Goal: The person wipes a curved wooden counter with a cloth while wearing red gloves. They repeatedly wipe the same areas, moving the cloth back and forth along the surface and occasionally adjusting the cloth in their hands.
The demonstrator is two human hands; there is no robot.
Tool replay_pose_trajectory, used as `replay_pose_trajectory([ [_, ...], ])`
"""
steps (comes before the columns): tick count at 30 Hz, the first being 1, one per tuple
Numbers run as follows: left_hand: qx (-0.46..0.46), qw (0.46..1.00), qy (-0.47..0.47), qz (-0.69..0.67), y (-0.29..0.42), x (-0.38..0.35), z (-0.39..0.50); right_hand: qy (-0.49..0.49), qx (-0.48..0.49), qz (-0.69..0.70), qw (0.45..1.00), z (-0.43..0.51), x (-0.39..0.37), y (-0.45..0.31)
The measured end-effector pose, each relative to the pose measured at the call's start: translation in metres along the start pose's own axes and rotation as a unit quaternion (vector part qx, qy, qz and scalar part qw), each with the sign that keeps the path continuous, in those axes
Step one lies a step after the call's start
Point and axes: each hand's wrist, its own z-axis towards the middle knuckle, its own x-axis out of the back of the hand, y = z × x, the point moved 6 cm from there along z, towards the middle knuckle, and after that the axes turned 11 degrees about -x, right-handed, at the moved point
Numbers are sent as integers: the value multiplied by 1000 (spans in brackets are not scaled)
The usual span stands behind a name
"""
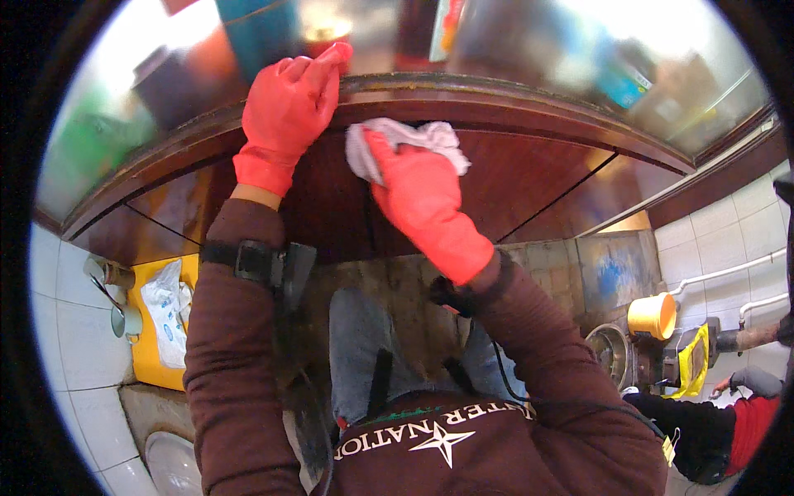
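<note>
A brown wooden cabinet [533, 180] with dark door seams stands in front of me, a fogged glass pane [508, 43] above its ledge. My right hand [422, 192], in a red rubber glove, presses a pale pinkish cloth [443, 139] against the top of the cabinet doors, just below the ledge. To its left, my left hand [294, 102], also in a red rubber glove, is at the ledge by the glass. Its fingers are bent, and I cannot tell whether they touch the ledge or hold anything.
At left, a yellow surface [146, 359] bears a plastic bag [164, 313] beside a mug [127, 320]. At right are a yellow bucket [651, 316], a metal basin [608, 353] and white pipes [726, 273]. Another person [701, 428] is at the lower right.
</note>
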Motion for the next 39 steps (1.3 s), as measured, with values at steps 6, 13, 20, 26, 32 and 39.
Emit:
replay_pose_trajectory([
  [6, 7, 1000, -8, -14, -2, 2, 1, -65, 2, 48, 997, 8, -17, 7],
  [13, 22, 999, -23, 2, -5, -4, -6, -24, -179, 52, 982, -17, 37, 125],
  [20, 52, 997, -54, -17, -4, -6, -5, 74, -28, 131, 988, 0, -2, 33],
  [26, 44, 998, -20, -39, -1, -2, -1, 19, -82, 90, 992, -23, 3, 147],
  [32, 56, 998, -31, -19, -6, -9, -14, 68, -310, -26, 948, -54, 75, 352],
  [39, 88, 993, -73, -16, -8, -14, -17, 42, -289, 82, 953, -42, 20, 204],
])
